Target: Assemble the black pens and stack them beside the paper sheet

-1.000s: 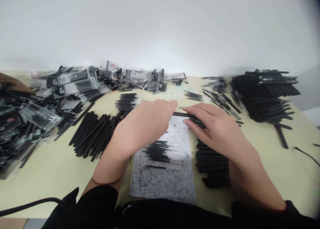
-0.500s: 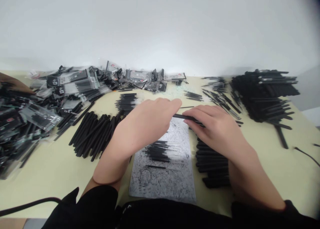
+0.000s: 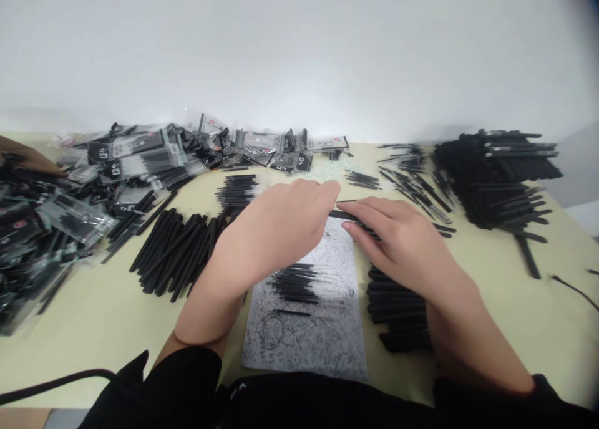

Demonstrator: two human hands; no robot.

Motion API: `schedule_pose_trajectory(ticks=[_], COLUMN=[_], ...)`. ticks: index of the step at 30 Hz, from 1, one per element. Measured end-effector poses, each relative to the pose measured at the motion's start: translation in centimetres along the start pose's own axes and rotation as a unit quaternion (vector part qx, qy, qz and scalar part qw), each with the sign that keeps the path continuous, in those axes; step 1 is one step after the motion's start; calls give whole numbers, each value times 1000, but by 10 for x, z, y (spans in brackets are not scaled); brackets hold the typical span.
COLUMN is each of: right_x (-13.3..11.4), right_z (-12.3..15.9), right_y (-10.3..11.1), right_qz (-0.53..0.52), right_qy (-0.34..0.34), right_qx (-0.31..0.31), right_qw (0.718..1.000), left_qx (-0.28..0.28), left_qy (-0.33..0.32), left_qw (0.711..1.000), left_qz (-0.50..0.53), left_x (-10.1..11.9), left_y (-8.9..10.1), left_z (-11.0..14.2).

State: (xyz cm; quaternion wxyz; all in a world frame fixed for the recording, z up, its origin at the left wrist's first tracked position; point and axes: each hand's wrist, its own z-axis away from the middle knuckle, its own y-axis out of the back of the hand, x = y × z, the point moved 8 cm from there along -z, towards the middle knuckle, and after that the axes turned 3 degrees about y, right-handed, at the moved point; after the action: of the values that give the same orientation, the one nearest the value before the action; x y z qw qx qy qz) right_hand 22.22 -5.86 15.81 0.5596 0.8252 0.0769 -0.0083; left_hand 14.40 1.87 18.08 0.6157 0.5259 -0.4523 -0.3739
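My left hand point(image 3: 276, 229) is closed above the scribbled sheet of paper point(image 3: 318, 348), its fingertips turned away and hidden. Out of it runs a slim black pen point(image 3: 340, 215), level, to my right hand point(image 3: 397, 236), whose thumb and fingers close on the other end. Another thin dark stick shows just above the right fingertips. Thin pen refills point(image 3: 294, 284) with black and clear parts lie on the paper below my left hand. Thick black pen barrels point(image 3: 173, 254) are piled to the left, and more thick black barrels point(image 3: 397, 307) lie under my right wrist.
Clear and black plastic packets point(image 3: 154, 148) are heaped along the left and back. A second bundle of thin refills point(image 3: 236, 191) lies behind my left hand. Loose pens point(image 3: 416, 189) and a tall dark stack of pens point(image 3: 486, 179) stand at the right. A cable point(image 3: 573, 290) lies at the right edge.
My left hand has shifted slightly right, closer to my right hand, so less of the pen shows between them. The right fingers have shifted a little on the pen. The piles are unchanged.
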Motion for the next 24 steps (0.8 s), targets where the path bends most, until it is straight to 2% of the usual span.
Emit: schedule_pose_trajectory(ticks=[4, 24], right_x=[-2, 0], right_z=[-1, 0], right_y=[-2, 7], right_qz=[8, 42], right_qy=[4, 22], right_qx=[-8, 47], right_qw=[1000, 998], left_qx=[-9, -22], left_qy=[6, -10], left_qw=[1000, 1000], left_qz=[-1, -20], left_x=[0, -2], left_y=[-1, -7], left_z=[0, 2])
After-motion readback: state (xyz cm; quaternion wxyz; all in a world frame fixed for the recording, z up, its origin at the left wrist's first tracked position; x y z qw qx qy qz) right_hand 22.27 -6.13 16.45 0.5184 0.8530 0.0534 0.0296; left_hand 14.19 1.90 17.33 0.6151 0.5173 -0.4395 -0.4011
